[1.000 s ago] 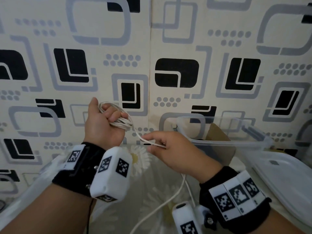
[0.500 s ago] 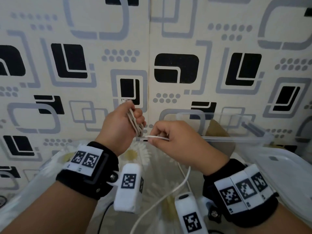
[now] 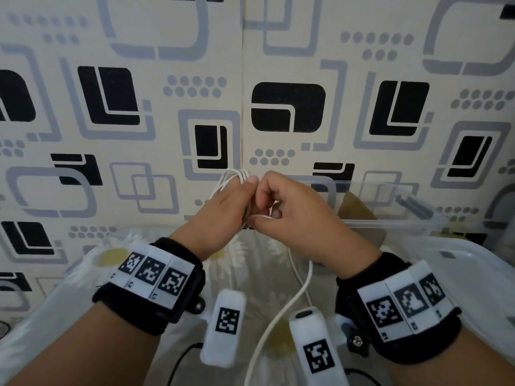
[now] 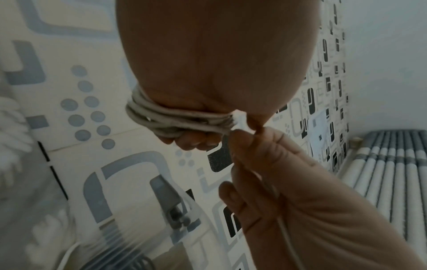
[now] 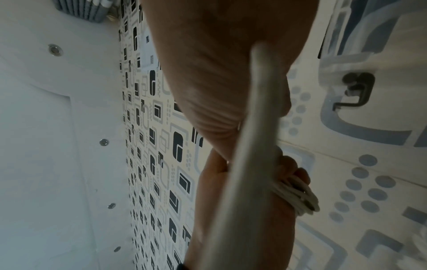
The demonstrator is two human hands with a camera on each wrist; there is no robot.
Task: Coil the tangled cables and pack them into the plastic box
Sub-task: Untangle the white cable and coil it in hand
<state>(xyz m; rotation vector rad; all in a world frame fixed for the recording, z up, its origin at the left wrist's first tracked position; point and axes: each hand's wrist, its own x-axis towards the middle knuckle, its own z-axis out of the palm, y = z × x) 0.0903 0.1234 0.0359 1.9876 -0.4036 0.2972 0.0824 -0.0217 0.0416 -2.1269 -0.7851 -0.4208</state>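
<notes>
We gripped the white cable (image 3: pixel 235 181) coil in our left hand (image 3: pixel 223 210); right hand (image 3: pixel 292 215) pinched its loose strand. Light, floppy, springy; best held across the loops.

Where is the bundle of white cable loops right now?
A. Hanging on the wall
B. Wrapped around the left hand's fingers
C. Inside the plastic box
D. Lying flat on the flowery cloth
B. The white cable loops sit wound around the left hand while the right hand pinches the loose strand beside them; the plastic box stands off to the right, apart from them.
</notes>
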